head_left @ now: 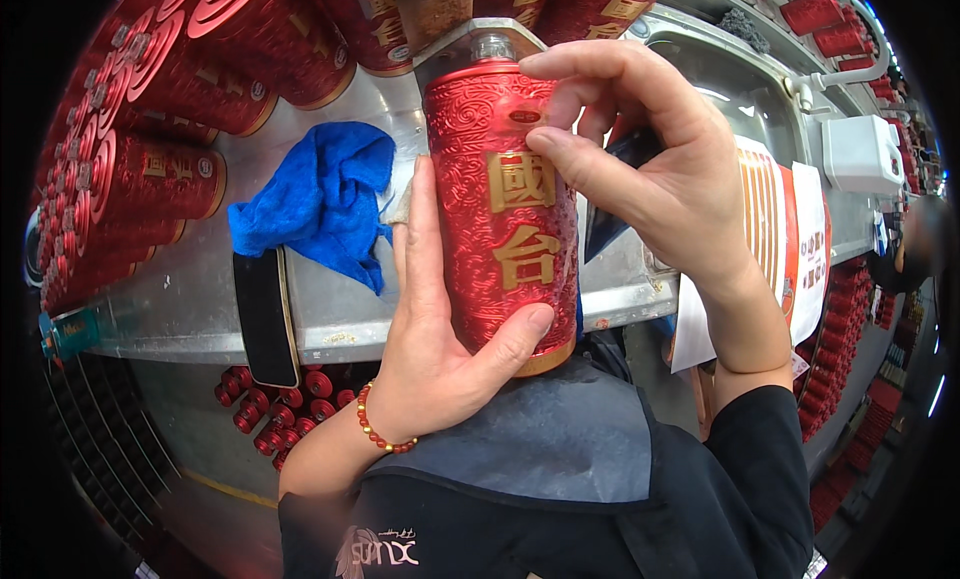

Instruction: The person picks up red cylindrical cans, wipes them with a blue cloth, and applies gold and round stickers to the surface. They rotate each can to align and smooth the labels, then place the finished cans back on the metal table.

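Note:
A red embossed bottle (475, 249) with raised gold characters, a gold base rim and a clear stopper stands tilted before me. My left hand (430, 349) is wrapped round its lower left side, fingers along the left edge and thumb across the front. My right hand (660, 149) is at the bottle's upper right, its index fingertip at the shoulder and its thumb tip by a small dark red oval label (525, 117). Thumb and index are apart, and I see nothing between them; the other fingers are curled and partly hidden.
Many similar red bottles (160, 174) crowd the left and back of the metal bench (340, 324). Left of my bottle lie a blue cloth (320, 199) and a black phone (265, 319). At right are striped paper sheets (765, 219), a sink (720, 74) and a white jug (862, 154).

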### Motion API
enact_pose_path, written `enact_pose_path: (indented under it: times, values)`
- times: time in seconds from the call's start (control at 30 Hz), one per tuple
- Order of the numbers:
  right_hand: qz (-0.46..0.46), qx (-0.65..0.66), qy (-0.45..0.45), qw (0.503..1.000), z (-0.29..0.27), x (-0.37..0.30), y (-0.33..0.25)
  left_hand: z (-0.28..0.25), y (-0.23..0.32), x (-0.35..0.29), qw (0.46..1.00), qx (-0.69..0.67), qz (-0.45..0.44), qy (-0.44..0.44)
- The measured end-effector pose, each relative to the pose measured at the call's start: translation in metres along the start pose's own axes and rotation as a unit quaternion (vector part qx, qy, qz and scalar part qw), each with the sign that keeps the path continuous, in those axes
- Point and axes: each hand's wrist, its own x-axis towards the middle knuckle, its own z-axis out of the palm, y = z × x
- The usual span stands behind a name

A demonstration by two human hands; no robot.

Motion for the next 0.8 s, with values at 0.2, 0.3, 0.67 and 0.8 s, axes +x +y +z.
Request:
enact_pose_path:
  times: [0.2, 0.3, 0.67, 0.8]
  values:
    - [0.010, 0.016, -0.002, 1.000, 0.001, 0.000, -0.001, -0.001, 0.001, 0.000, 1.000, 0.011, -0.002, -0.001]
    - [0.011, 0.028, -0.007, 1.000, 0.001, 0.001, 0.000, 0.002, 0.000, 0.002, 0.999, -0.030, -0.005, 0.011]
    - [0.014, 0.034, -0.005, 0.999, 0.003, 0.001, 0.000, -0.003, -0.001, 0.004, 0.999, -0.019, 0.014, 0.022]
    - [0.029, 0.043, 0.005, 0.999, 0.002, 0.002, 0.001, -0.005, 0.010, 0.029, 0.993, -0.039, 0.080, 0.079]
